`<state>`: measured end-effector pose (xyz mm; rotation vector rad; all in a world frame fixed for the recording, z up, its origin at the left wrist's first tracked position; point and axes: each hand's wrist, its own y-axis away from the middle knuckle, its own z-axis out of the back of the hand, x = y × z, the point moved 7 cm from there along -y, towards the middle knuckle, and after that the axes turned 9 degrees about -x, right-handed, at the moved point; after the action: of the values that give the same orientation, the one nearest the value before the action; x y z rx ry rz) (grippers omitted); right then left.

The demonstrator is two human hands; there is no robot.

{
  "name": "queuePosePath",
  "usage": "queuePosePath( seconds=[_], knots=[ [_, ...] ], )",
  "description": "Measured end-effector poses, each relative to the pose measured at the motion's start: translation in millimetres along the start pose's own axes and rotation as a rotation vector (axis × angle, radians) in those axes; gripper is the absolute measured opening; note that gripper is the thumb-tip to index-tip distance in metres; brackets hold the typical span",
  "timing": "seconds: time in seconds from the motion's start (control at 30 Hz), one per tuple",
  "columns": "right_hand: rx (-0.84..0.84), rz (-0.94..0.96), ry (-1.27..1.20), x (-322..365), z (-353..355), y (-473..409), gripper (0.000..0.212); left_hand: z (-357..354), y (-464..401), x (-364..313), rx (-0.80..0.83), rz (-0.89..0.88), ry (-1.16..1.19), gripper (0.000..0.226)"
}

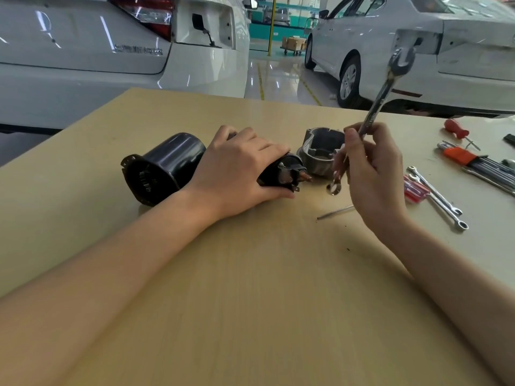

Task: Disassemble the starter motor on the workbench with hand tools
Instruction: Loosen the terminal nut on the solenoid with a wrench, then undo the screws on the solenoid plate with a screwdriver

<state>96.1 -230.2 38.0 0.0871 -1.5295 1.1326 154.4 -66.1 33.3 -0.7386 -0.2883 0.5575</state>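
A black cylindrical motor housing [161, 168] lies on its side on the wooden workbench [250, 288], its open end facing me. My left hand [239, 174] presses down on the black solenoid [287, 174], whose copper terminals point right. A grey cast end housing [320, 154] stands just behind it. My right hand [373, 174] grips a long combination wrench [381, 96] near its lower part. The wrench tilts up to the right, open jaw high in the air, and its ring end [334, 188] hovers just right of the solenoid terminals.
A thin metal rod [334, 212] lies near my right wrist. At the right lie a red-handled screwdriver [415, 190], two wrenches [437, 200], a hex key set in an orange holder [473, 160] and another red screwdriver [457, 130]. White cars stand behind the bench.
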Motion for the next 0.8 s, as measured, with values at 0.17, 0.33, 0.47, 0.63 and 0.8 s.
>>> queuePosePath(
  seconds=[0.17,0.33,0.47,0.63,0.8],
  knots=[
    [0.177,-0.066,0.126,-11,1,-2,0.01,1,0,0,0.009,-0.005,-0.006,0.068],
    [0.358,-0.013,0.25,-8,-9,7,0.012,-1,1,0,0.041,-0.039,-0.086,0.068],
    [0.381,0.12,0.352,4,-10,10,0.015,-5,0,3,0.096,0.015,-0.177,0.077],
    [0.49,0.126,0.404,2,-16,16,0.02,-7,0,2,0.145,-0.041,-0.285,0.072],
    [0.538,0.108,0.429,-4,-17,17,0.018,-9,2,2,0.102,-0.03,-0.318,0.07]
  ],
)
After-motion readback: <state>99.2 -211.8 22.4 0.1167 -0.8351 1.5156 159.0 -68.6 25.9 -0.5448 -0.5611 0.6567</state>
